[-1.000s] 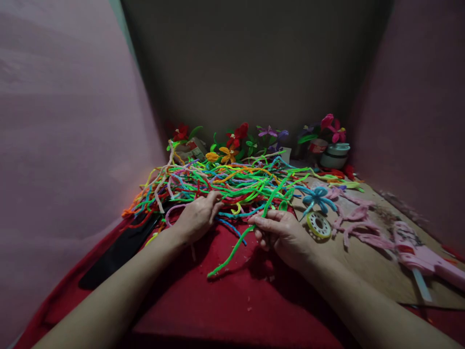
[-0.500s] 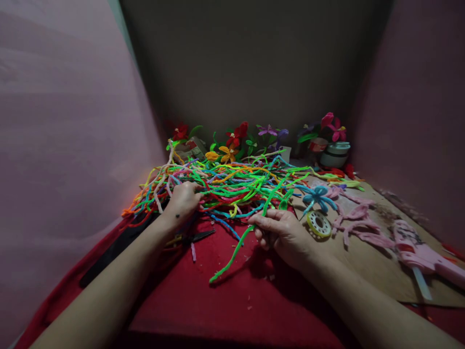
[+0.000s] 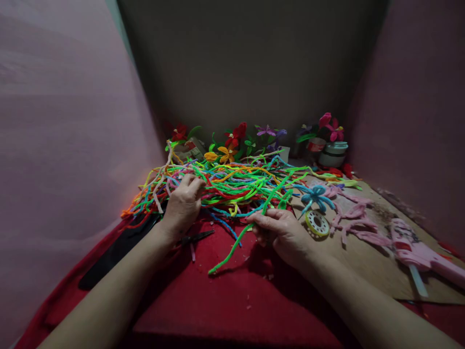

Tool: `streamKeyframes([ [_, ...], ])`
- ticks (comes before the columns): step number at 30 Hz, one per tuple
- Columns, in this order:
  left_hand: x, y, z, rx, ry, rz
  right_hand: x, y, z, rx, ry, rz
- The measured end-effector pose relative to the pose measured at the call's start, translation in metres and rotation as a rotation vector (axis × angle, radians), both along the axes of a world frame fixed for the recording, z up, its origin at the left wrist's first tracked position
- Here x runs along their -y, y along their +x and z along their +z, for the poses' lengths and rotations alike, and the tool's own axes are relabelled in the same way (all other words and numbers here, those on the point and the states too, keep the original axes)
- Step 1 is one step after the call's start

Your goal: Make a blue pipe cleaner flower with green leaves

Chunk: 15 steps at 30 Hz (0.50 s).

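Note:
My right hand (image 3: 281,235) pinches a bright green pipe cleaner (image 3: 236,245) between thumb and fingers. One end of it slants down to the left above the red cloth; the other part reaches up towards the pile. At the left, my left hand (image 3: 184,206) is over the near side of the tangled, many-coloured pipe cleaners (image 3: 241,184). Its fingers are curled together at the strands, and what they grip is hidden. Beneath that wrist, a dark pointed tool (image 3: 199,236) lies partly covered.
Red cloth (image 3: 203,300) covers the near surface. Cardboard (image 3: 348,269) at right bears a blue pipe-cleaner flower (image 3: 315,198), a yellow-rimmed spool (image 3: 317,223), pink pieces (image 3: 358,225) and a pink glue gun (image 3: 417,254). Finished flowers (image 3: 228,154) and a lidded jar (image 3: 333,154) stand behind.
My left hand has shifted up slightly, with its wrist raised and its fingers turned into the pile. My right hand still holds the green pipe cleaner in nearly the same place.

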<state>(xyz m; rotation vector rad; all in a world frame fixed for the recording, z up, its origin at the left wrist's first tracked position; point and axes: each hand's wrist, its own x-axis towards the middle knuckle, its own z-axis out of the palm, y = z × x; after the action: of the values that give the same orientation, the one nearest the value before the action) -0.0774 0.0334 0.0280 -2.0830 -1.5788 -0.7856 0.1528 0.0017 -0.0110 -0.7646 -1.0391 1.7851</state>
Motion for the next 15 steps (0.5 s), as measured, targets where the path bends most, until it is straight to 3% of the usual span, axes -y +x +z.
streamKeyframes([
  [7,0.007,-0.006,0.005,-0.202,0.06,0.062,-0.002,0.0,-0.003,0.016,0.192,0.047],
  [15,0.01,-0.001,-0.001,-0.256,0.061,-0.143,-0.043,-0.032,0.005,-0.085,0.185,0.07],
])
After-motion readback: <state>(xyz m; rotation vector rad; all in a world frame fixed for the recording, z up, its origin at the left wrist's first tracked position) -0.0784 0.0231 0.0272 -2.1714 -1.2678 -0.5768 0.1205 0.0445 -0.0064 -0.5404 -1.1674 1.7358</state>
